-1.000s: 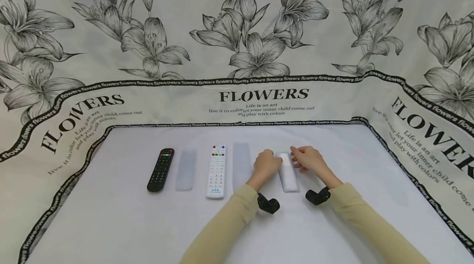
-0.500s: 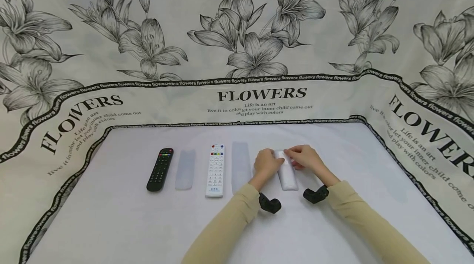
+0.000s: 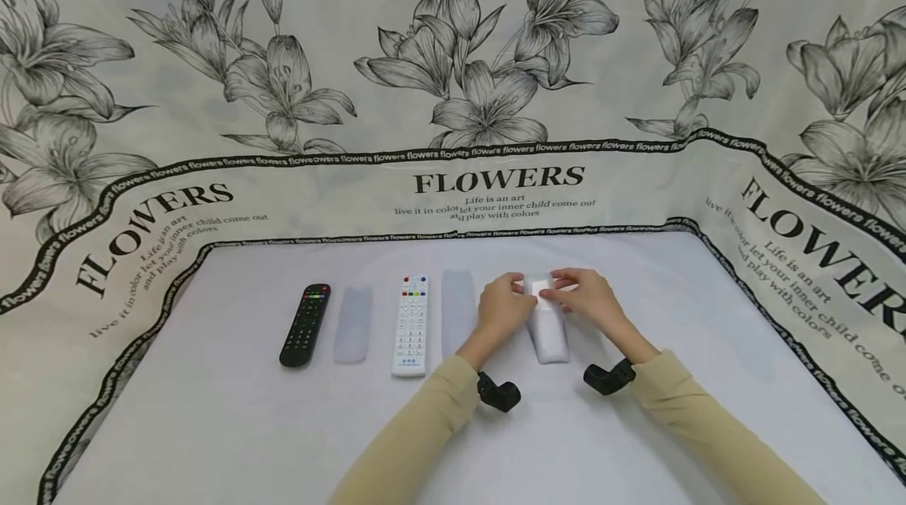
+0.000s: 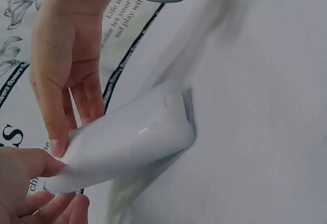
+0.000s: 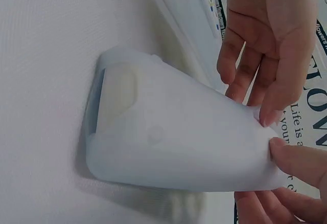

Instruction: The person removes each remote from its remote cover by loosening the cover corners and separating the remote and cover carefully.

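A white remote control (image 3: 550, 338) lies in a frosted, translucent sleeve (image 5: 153, 147), its buttons out of sight. My left hand (image 3: 504, 302) holds the far end at its left side, thumb on top and fingers beneath. From the right, my right hand (image 3: 591, 299) grips the same end, and the two thumbs nearly meet. In the left wrist view the covered remote (image 4: 122, 134) slants, its far end up between both hands. The near end rests on the table, and a slot in the sleeve there shows a cream patch. Some fingers are hidden under the remote.
Left of the hands lie a frosted sleeve (image 3: 458, 312), a white remote with coloured buttons (image 3: 410, 328), a shorter sleeve (image 3: 352, 324) and a black remote (image 3: 306, 324). A flower-print cloth (image 3: 495, 198) stands around the white table (image 3: 233, 426).
My right hand has come in from beside the covered remote and now grips its far end. My left fingers have shifted round that end, which has moved slightly up and away.
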{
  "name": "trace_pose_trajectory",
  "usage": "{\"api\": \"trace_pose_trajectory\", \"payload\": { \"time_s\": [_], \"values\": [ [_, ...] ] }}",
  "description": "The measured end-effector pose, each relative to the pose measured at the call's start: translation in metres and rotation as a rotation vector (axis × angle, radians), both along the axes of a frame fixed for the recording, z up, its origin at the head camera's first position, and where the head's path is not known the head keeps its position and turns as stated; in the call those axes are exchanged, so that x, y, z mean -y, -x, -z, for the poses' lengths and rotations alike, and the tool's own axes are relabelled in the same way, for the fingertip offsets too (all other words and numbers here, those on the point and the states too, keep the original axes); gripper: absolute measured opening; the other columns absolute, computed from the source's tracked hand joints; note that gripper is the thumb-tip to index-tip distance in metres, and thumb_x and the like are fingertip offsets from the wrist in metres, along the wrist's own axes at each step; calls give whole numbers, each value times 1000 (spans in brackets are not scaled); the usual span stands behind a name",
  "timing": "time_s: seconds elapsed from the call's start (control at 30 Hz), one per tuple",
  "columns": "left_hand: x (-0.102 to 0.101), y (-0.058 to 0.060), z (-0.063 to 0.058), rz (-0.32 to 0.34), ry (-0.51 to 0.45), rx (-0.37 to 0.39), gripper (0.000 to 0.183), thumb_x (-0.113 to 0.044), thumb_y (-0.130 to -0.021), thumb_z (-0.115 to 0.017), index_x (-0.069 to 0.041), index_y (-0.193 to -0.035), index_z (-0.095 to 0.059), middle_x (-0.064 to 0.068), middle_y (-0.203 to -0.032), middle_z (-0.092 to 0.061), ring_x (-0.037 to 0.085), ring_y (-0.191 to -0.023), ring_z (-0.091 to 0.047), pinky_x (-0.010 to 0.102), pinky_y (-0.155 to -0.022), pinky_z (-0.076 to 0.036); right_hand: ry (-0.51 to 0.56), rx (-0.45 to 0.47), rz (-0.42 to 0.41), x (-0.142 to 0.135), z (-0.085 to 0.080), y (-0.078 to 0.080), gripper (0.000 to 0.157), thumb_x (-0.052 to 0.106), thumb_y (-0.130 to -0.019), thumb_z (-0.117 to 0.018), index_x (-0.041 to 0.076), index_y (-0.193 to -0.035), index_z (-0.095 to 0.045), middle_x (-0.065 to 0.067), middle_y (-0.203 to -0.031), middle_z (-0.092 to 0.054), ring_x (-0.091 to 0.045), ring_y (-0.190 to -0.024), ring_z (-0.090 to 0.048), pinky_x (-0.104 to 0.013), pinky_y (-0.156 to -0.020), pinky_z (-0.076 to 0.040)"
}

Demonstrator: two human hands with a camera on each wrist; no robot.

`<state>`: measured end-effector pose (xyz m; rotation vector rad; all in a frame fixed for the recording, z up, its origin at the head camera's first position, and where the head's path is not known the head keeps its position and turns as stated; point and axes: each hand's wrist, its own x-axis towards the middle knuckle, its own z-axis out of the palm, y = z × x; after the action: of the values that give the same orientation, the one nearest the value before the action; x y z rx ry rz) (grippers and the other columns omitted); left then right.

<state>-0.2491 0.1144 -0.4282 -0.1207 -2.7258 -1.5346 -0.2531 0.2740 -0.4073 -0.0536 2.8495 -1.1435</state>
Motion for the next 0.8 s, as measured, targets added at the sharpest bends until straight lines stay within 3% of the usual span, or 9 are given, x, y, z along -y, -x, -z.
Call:
{"api": "trace_pose_trajectory", "payload": {
  "time_s": [0.23, 0.57, 0.8],
  "values": [
    [12, -1, -3, 107, 54, -96, 39, -14, -88, -61, -10, -126, -61, 4, -104, -71, 6, -70, -62, 16, -58, -44, 40, -112, -105, -7, -6, -5, 46, 18, -90, -66, -8, -127, -57, -28, -114, -65, -23, -76, -69, -38, -66, -58],
    [14, 2, -6, 60, 222, -312, 35, -16, -84, -60, -13, -119, -66, -2, -97, -72, 4, -63, -59, 17, -53, -40, 86, -256, -144, -4, -1, -10, 38, 11, -95, -58, -5, -129, -56, -25, -108, -65, -29, -82, -67, -34, -65, -58],
    [16, 3, -8, 60, 246, -351, 33, -13, -81, -64, -12, -113, -68, -1, -92, -72, 6, -60, -57, 17, -52, -39, -3, -393, -183, 2, 5, -12, 38, 1, -96, -53, -7, -133, -51, -23, -105, -61, -29, -82, -66, -24, -64, -56]
  ]
}}
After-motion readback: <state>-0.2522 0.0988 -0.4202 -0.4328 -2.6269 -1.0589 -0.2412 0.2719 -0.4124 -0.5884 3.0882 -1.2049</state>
